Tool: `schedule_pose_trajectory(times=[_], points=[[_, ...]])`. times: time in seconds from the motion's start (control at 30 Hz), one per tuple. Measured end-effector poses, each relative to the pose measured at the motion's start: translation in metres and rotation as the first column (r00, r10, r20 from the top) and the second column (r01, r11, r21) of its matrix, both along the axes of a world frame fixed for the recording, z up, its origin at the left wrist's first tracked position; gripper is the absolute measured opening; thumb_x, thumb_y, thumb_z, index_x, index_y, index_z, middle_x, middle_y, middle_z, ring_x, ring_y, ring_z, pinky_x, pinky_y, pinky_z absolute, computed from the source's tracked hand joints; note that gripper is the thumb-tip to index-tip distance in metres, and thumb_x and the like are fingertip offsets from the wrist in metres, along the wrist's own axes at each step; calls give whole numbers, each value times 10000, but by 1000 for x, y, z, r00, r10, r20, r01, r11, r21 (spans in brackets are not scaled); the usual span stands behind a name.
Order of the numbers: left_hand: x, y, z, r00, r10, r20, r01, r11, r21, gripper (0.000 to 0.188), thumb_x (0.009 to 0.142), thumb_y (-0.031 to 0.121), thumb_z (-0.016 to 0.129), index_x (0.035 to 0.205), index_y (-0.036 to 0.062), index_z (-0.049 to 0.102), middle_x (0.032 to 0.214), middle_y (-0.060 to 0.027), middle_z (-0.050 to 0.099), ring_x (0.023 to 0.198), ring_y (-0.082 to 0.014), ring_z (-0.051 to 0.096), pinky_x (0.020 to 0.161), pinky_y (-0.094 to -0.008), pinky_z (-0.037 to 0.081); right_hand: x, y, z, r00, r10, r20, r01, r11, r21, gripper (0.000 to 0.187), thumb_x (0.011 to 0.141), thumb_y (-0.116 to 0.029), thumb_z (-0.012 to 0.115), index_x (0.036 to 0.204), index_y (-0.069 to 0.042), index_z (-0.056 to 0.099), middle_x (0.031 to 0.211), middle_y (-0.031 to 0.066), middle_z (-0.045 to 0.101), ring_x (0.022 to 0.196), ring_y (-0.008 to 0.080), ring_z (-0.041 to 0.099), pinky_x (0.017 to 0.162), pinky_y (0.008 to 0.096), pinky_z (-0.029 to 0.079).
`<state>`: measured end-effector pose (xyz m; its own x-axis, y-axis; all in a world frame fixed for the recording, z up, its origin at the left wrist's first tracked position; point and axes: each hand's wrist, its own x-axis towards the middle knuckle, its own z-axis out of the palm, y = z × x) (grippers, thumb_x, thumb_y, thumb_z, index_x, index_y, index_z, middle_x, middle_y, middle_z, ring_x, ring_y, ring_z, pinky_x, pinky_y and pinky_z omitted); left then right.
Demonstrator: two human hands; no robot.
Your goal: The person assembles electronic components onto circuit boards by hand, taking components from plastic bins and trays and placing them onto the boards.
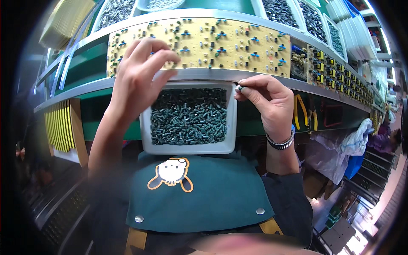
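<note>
My left hand [142,70] is over the left part of a long tan circuit board panel [233,32]. Its thumb and forefinger are apart near small parts standing on the panel; I make out nothing held in it. In front of the panel, my right hand [270,100] pinches a small dark green cylindrical capacitor [240,88] with a pale end, above the right rim of a white tray [230,127]. Heaped in that tray are many similar green capacitors [189,121]. The panel lies between metal rails and carries rows of small blue, black and white components.
Another board [340,76] with yellow and black parts follows on the right. Yellow-handled pliers [301,112] hang beside my right wrist. White component bins [280,12] stand behind the rail. Yellow strips [59,125] stand at the left. Farther right, a person in purple [384,138] is visible.
</note>
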<state>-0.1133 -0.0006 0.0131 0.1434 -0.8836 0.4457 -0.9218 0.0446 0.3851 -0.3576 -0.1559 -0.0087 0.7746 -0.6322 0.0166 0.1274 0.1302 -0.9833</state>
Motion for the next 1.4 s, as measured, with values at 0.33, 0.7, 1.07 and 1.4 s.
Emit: schedule_pose_trajectory(times=[0.33,0.7,1.07,1.4], points=[[-60,17,0,952,-304,32,235,795,560,408,809,89,771,1194,53,642,1001,-98,646,909,-293,649,825,-389,537,-4,-19,12,996,-39,85,30,994,107,107,964,63,671,1071,63,679,942,149,745,813,192,730,785,268,606],[-55,7,-6,925,-362,-114,375,825,423,93,836,44,698,909,46,641,913,-80,611,856,-289,619,768,-386,547,17,-118,-5,881,-469,56,174,212,-962,65,892,38,700,943,-1,703,972,65,682,745,150,569,686,264,487],[-40,14,-7,848,-138,-511,283,934,218,149,841,-24,759,975,34,731,963,-72,724,784,-205,659,731,-299,545,22,-118,1,867,-495,-50,82,242,-967,30,879,27,701,872,-2,695,954,62,646,787,169,538,715,289,482],[-30,6,3,449,53,-892,124,985,121,86,927,-41,715,1011,-46,731,937,-76,745,801,-79,653,750,-204,540,28,-109,3,868,-495,-37,65,186,-980,40,852,30,726,878,1,720,933,64,651,825,197,552,733,314,487]])
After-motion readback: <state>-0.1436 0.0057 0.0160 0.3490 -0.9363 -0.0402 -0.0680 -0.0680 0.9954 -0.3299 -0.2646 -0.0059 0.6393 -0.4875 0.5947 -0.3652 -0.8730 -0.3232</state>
